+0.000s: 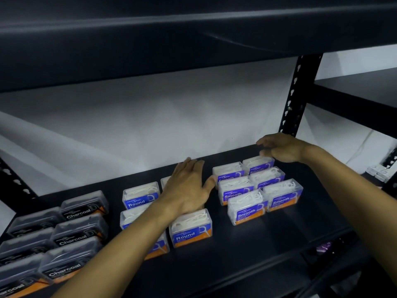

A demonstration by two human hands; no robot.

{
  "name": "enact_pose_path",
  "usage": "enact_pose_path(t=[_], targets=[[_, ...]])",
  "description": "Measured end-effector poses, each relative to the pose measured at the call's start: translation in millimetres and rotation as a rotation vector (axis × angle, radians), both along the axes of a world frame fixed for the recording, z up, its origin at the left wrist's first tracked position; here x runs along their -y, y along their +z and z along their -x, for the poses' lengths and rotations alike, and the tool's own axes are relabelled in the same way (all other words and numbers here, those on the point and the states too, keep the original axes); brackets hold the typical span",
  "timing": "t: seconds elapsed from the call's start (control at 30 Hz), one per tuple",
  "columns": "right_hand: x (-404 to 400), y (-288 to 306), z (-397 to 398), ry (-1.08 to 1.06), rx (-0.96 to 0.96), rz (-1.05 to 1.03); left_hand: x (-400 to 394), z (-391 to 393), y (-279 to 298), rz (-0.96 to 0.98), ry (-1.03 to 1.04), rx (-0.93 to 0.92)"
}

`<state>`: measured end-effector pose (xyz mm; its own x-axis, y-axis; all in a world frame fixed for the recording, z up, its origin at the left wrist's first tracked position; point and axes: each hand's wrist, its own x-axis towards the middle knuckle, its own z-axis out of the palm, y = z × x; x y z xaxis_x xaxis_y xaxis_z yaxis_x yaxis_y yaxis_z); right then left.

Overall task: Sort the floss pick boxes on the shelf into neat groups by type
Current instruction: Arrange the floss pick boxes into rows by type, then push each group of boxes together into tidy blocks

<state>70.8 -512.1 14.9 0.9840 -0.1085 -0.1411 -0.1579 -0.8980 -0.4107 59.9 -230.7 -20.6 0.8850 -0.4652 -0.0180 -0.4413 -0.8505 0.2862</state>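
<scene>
Three groups of floss pick boxes stand on the black shelf (247, 250). Several dark Charcoal boxes (79, 232) fill the left. Blue-labelled Round boxes (191, 229) sit in the middle, partly hidden by my left forearm. Blue Smooth boxes (247, 206) form two rows on the right. My left hand (189, 190) lies flat with straight fingers over a rear Round box, its thumb reaching toward the Smooth group. My right hand (281, 147) hovers with relaxed fingers at the back right Smooth box (257, 163); whether it touches the box is unclear.
An upper shelf board (193, 39) hangs low overhead. A perforated black upright (294, 100) stands behind my right hand. A pale wall (150, 117) closes the back. Bare shelf surface runs along the front edge and right of the Smooth group.
</scene>
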Motion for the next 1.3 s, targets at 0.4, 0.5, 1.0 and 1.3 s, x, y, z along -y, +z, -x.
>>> enact_pose_path(t=[0.4, 0.5, 1.0, 1.3], targets=[[9, -34, 6, -0.266, -0.029, -0.414, 60, -61, 3, 0.038, -0.041, -0.323], [9, -40, 5, -0.263, -0.071, -0.468, 64, -64, 2, -0.028, -0.073, -0.345], [5, -47, 4, -0.279, -0.047, -0.468, 67, -59, 3, 0.032, -0.084, -0.373], [22, -37, 21, -0.310, 0.004, -0.376, 60, -43, 11, 0.031, -0.164, 0.055]])
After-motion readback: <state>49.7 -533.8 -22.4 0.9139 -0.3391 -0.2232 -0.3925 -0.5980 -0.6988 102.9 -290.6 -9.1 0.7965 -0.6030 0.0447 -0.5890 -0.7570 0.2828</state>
